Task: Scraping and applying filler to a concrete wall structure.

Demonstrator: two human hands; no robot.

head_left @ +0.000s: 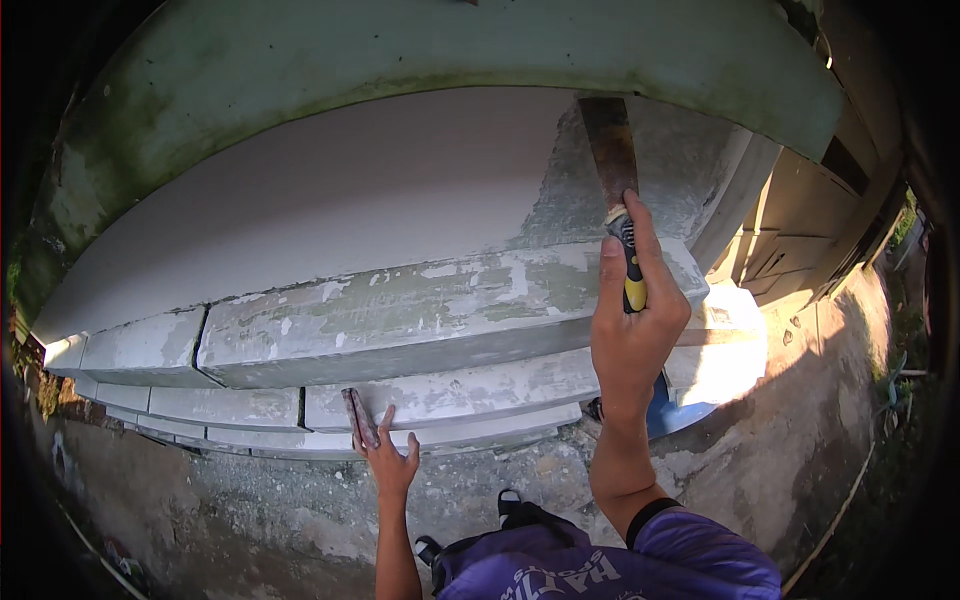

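Observation:
In my right hand [640, 300] is a putty knife [612, 150], gripped by its black and yellow handle with the stained metal blade pointing up. The blade lies in front of a wall [370, 185], smooth white on the left and rough grey-green near the blade; I cannot tell whether it touches. My left hand [388, 455], lower down beside the stepped ledge, holds a narrow, putty-smeared flat tool [360, 420] with a dark slit along it. Its index finger and thumb stick out to the side. The tool's exact kind is unclear.
A patchy, peeling upper ledge [400, 315] juts out below the wall, with lower steps [450, 392] under it. A mossy green overhang [450, 45] arches above. Something blue [675, 408] stands behind my right forearm. Brown panels [800, 225] are at right, above stained concrete ground [270, 500].

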